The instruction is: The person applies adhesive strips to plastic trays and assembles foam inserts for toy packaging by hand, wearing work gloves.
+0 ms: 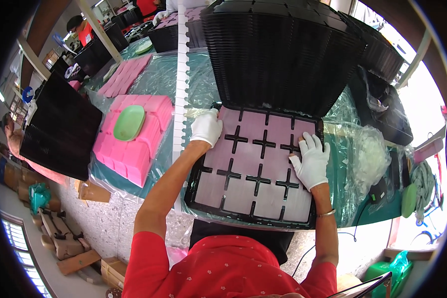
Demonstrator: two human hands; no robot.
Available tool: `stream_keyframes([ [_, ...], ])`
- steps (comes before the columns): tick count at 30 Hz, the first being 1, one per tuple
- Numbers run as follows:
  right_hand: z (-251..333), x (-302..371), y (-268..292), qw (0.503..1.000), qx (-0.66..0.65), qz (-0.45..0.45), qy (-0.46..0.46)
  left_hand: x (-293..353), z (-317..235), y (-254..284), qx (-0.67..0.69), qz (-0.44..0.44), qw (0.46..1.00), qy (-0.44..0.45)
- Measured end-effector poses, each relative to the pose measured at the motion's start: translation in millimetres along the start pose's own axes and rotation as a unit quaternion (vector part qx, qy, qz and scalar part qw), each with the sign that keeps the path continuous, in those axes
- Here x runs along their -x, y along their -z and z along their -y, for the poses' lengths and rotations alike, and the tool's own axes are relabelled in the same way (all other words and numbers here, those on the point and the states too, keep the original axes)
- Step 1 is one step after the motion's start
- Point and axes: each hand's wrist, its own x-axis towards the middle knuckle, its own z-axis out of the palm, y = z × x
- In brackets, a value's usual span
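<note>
In front of me a black plastic tray lies flat, its cells split by black cross-shaped dividers. Pale pink sheets line the cells, looking whitish towards the near side. My left hand, in a white glove, rests at the tray's far left corner. Its fingers are bent and drawn together, and whatever they pinch there is hidden. On the right side my right hand, gloved too with bare tips at the thumb and a finger, lies spread over the sheet and dividers, holding nothing.
A tall stack of black trays rises right behind the tray. To the left are pink foam blocks with a green dish on top, and another black stack. A white notched strip runs alongside. Crumpled clear plastic lies right.
</note>
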Motion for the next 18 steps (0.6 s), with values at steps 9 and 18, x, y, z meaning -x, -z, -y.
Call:
stream_keyframes([
  [9, -1, 3, -1, 1.000, 0.008, -0.004, 0.010, 4, -1, 1, -0.009, 0.013, 1.000, -0.003],
  [18, -3, 2, -4, 0.999, -0.002, -0.029, 0.023, 51, -28, 0, -0.153, 0.040, 0.957, -0.243],
])
